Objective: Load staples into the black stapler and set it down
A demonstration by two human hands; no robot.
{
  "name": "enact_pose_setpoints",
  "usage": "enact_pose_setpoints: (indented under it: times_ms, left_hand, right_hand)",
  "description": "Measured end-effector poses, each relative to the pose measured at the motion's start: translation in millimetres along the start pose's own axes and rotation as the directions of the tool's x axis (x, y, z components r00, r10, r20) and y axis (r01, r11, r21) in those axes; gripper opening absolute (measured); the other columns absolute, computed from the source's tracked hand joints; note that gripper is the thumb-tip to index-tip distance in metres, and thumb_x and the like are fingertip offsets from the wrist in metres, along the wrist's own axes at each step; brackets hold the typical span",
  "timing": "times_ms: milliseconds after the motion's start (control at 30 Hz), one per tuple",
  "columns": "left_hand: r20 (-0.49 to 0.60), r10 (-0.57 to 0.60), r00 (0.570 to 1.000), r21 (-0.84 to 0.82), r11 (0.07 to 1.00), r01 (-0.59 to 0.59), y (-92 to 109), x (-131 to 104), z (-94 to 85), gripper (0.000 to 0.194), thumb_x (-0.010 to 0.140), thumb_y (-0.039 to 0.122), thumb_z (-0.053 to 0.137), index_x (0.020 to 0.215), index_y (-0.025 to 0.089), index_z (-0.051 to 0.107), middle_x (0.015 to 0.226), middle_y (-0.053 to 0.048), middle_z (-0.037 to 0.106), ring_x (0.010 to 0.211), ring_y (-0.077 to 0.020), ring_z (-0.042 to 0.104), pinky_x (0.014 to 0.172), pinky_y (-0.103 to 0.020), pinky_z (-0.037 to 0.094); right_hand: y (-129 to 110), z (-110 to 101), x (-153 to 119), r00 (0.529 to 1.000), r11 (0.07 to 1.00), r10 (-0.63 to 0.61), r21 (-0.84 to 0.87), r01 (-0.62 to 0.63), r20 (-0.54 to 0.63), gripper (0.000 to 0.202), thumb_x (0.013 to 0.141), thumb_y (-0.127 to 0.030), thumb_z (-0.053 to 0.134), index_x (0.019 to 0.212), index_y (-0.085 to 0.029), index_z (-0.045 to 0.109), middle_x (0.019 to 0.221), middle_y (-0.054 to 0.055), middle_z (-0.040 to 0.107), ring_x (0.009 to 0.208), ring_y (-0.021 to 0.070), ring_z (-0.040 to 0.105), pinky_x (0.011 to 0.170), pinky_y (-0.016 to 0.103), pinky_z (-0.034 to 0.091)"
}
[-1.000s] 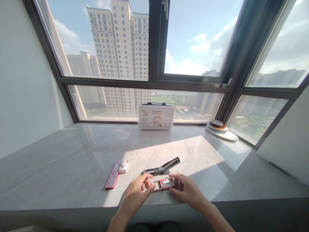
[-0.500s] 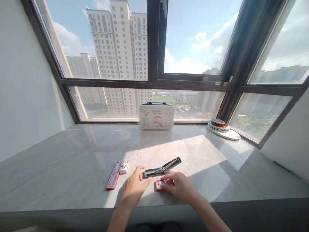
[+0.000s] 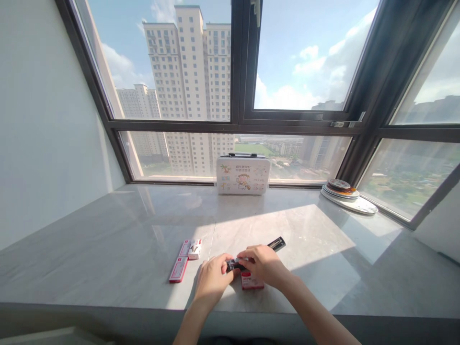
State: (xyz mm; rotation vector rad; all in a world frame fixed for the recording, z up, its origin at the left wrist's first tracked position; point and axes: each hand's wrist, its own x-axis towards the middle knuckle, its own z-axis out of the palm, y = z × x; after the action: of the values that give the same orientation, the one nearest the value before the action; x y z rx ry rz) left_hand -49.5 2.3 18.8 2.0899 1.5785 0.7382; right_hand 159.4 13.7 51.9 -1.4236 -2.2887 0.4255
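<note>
An opened black stapler (image 3: 276, 244) lies on the stone sill, its upper arm swung back to the far right. My left hand (image 3: 212, 277) is closed around its near left end, thumb on the close side and fingers behind. My right hand (image 3: 265, 263) is over the stapler's middle, fingertips pinched at the open staple channel on what looks like a small strip of staples, mostly hidden by the fingers. Just below the right fingers rests a small red-and-white staple box (image 3: 252, 281). The right hand covers much of the stapler.
Left of my hands lie two flat pink-and-white boxes (image 3: 178, 269) with a small white box (image 3: 194, 249) beside them. A printed white case (image 3: 243, 176) stands against the window. Stacked round plates (image 3: 347, 194) sit in the right corner. The sill's front edge is close to my wrists.
My right hand has moved from the red-and-white staple box up to the stapler's channel. My left hand has closed on the stapler's end. The view has shifted slightly left.
</note>
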Motion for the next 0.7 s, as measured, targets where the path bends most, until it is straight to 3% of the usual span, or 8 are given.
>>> enact_pose_setpoints:
  times_ms: [100,267,433,500,567,633,700]
  left_hand:
    - [-0.004,-0.002,1.000,-0.005,1.000,0.002,0.3,0.4,-0.1,0.017,0.082,0.034,0.069,0.099,0.031,0.070,0.069,0.006,0.058,0.075,-0.0176,0.059,0.067,-0.026,0.030]
    - [0.001,-0.011,1.000,0.000,1.000,0.011,0.9,0.5,-0.3,0.017,0.083,0.034,0.068,0.099,0.031,0.070,0.070,0.006,0.059,0.075,-0.0182,0.059,0.068,-0.026,0.030]
    - [-0.012,-0.002,1.000,0.008,1.000,0.003,-0.3,-0.4,0.8,0.016,0.083,0.037,0.069,0.098,0.031,0.069,0.071,0.005,0.059,0.075,-0.0182,0.058,0.067,-0.026,0.030]
    - [-0.020,-0.004,1.000,-0.004,1.000,0.003,-0.5,-1.4,0.7,0.019,0.083,0.039,0.070,0.100,0.030,0.069,0.071,0.005,0.059,0.075,-0.0185,0.058,0.067,-0.026,0.030]
    - [-0.026,0.003,1.000,-0.022,1.000,-0.004,-0.1,-2.6,0.0,0.021,0.084,0.042,0.069,0.101,0.030,0.069,0.070,0.005,0.057,0.075,-0.0185,0.058,0.068,-0.026,0.031]
    - [-0.023,0.018,1.000,-0.037,0.999,-0.019,0.8,-3.6,-1.2,0.021,0.085,0.043,0.068,0.102,0.030,0.069,0.069,0.006,0.056,0.074,-0.0182,0.058,0.070,-0.027,0.032]
    - [-0.013,0.029,0.999,-0.050,0.998,-0.029,1.8,-4.3,-2.5,0.021,0.086,0.042,0.068,0.103,0.031,0.070,0.069,0.006,0.056,0.075,-0.0180,0.058,0.073,-0.027,0.033]
  right_hand:
    - [-0.2,3.2,-2.0,1.000,1.000,0.012,-0.021,-0.013,-0.013,0.021,0.093,-0.040,0.066,0.109,-0.032,0.077,0.089,0.003,0.076,0.083,0.0219,0.067,0.072,0.029,0.041]
    - [-7.9,6.9,-16.6,0.980,0.991,0.101,-0.074,-0.115,-0.174,0.021,0.093,-0.044,0.063,0.098,-0.027,0.074,0.077,0.002,0.069,0.077,0.0207,0.062,0.071,0.029,0.038]
    - [-10.1,7.4,-32.3,0.981,0.977,0.152,0.165,-0.132,-0.118,0.025,0.094,-0.048,0.060,0.102,-0.028,0.072,0.071,-0.002,0.065,0.070,0.0165,0.057,0.064,0.027,0.035]
    - [3.4,5.8,-42.2,0.962,0.920,0.262,0.322,-0.223,-0.081,0.038,0.097,-0.054,0.052,0.088,-0.022,0.070,0.065,-0.001,0.061,0.062,0.0147,0.053,0.059,0.026,0.034]
    - [23.7,1.9,-53.7,0.923,0.820,0.384,0.446,-0.358,0.034,0.051,0.096,-0.063,0.048,0.077,-0.019,0.066,0.055,-0.002,0.054,0.051,0.0127,0.045,0.052,0.026,0.030]
    - [43.0,-4.8,-62.8,0.874,0.711,0.467,0.532,-0.460,0.131,0.053,0.092,-0.068,0.049,0.091,-0.019,0.067,0.054,-0.003,0.055,0.042,0.0108,0.037,0.046,0.026,0.025]
    - [53.8,-13.4,-64.2,0.861,0.634,0.494,0.626,-0.454,0.124,0.055,0.090,-0.069,0.053,0.115,-0.021,0.064,0.063,-0.003,0.060,0.041,0.0097,0.034,0.044,0.026,0.022]
